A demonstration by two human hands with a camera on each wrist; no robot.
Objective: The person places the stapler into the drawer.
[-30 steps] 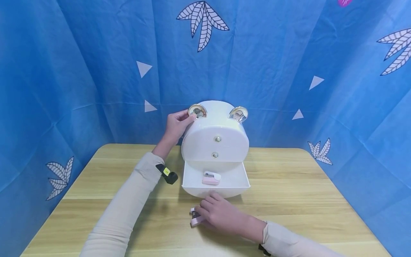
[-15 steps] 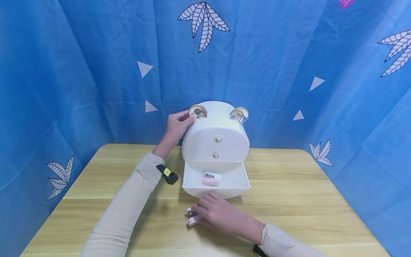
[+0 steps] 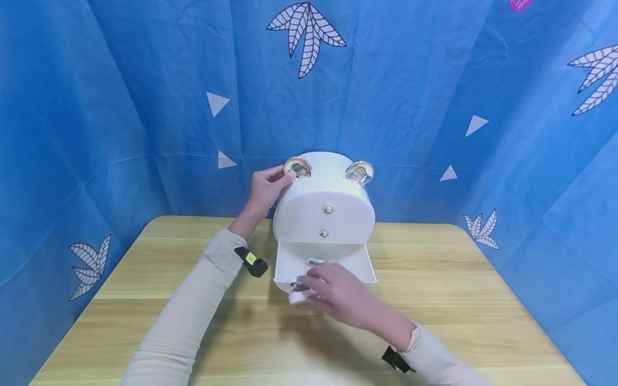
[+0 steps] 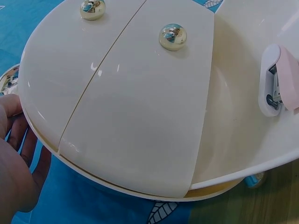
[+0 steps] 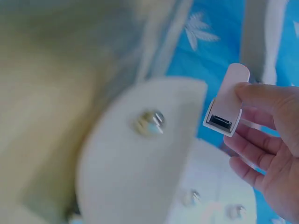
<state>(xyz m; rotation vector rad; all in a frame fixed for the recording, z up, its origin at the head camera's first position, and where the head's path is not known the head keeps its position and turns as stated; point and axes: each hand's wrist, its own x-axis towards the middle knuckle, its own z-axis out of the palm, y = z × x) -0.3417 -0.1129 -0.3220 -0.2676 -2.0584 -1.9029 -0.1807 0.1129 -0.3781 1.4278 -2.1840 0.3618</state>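
A white storage box [image 3: 333, 187] with gold, ear-shaped knobs on top stands at the back of the table, its bottom drawer [image 3: 291, 260] pulled out. My left hand [image 3: 264, 192] pinches the left gold ear [image 3: 296, 166], thumb in front. In my right hand [image 3: 345, 295], thumb and fingers hold a small pink-and-white stapler [image 5: 229, 98], raised over the drawer's front edge. Another pink-and-white stapler [image 4: 286, 79] lies inside the drawer; in the head view my right fingers partly cover it.
Two gold knobs [image 3: 328, 209] sit on the box's upper fronts, which are closed. Wooden table [image 3: 434, 284] stretches around the box. Blue patterned cloth [image 3: 410, 107] hangs close behind and at both sides.
My right hand has lifted the stapler from near the tabletop in front of the box, up and forward to the drawer's edge. The left hand stays on the ear.
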